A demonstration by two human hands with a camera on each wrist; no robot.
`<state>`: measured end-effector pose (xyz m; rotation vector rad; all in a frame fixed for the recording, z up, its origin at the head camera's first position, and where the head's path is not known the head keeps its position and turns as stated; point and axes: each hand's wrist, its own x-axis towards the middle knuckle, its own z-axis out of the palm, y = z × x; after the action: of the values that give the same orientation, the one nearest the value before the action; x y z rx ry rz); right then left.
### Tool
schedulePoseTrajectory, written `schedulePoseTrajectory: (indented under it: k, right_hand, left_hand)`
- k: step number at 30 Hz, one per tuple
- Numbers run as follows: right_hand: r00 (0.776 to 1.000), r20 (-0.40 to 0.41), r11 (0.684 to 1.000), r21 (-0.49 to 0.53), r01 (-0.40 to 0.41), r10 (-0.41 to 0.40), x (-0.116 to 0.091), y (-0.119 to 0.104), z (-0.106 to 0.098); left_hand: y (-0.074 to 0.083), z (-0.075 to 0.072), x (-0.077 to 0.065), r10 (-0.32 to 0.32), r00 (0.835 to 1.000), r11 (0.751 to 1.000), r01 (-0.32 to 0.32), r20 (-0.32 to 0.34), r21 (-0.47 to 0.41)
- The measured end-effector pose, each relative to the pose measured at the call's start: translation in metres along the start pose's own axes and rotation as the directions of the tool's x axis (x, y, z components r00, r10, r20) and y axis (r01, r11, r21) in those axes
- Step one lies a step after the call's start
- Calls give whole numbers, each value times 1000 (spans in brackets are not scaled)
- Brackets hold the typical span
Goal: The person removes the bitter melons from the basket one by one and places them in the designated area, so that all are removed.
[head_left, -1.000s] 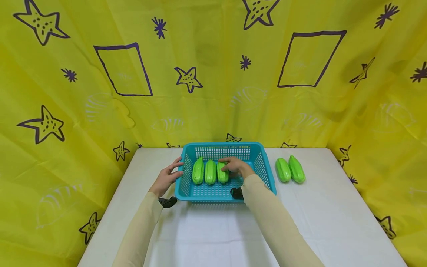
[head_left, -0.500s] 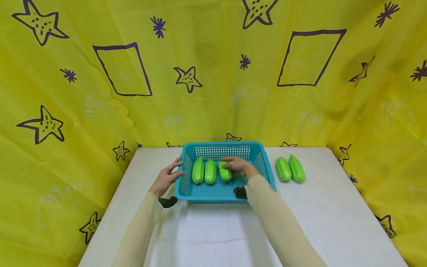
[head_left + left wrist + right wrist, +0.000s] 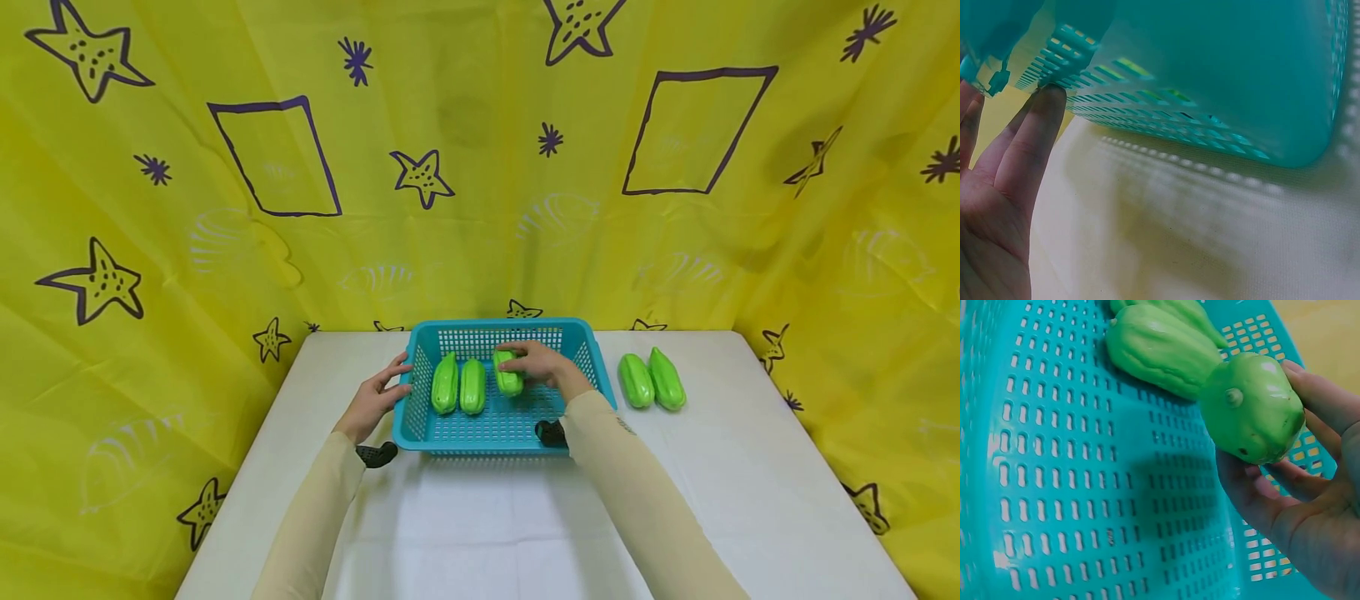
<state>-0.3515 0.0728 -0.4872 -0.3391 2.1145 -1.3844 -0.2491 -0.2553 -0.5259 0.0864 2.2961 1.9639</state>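
Note:
My right hand [image 3: 546, 367] grips a green, ridged gourd-like fruit [image 3: 507, 377], held above the bottom of the blue plastic basket [image 3: 487, 444]. In the right wrist view the thumb and fingers wrap its sides, its blunt end with a small nub [image 3: 1233, 397] facing the camera. Left of it, two similar green fruits [image 3: 445, 385] [image 3: 472, 387] lie side by side on the basket bottom. My left hand [image 3: 371, 402] is at the basket's left side with extended fingers touching it near the rim. In the left wrist view its fingertips [image 3: 1052, 100] meet the outer wall.
Two more green fruits [image 3: 637, 382] [image 3: 667, 380] lie on the white table [image 3: 750, 467] right of the basket. A yellow patterned curtain [image 3: 480, 250] rises behind and at both sides. Black wrist cameras [image 3: 377, 454] sit by each cuff.
My right hand has lifted the third fruit from beside the other two and moved it slightly right and up within the basket. The left hand has stayed in place.

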Motion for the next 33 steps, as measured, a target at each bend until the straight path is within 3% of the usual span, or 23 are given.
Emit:
schedulePoseTrajectory:
  k: [8,22,27,33]
  right_hand:
    - [996,-38,996,-10,86,-86,-16,-11,-11]
    - [966,-202,985,29,171,-162,-55,-30,-29]
    - [948,-246,972,71,224,-201,-67,-28,-32]
    - [936,-277,970,50,239,-217,-84,-22,-36]
  left_hand:
    - [2,2,0,2,1000,1000,-2,-3,2]
    - [2,2,0,-2,1000,1000,2,2,6]
    - [2,2,-1,0,1000,1000,0,-6,12]
    - [2,2,-2,-2,1000,1000,2,-5,13]
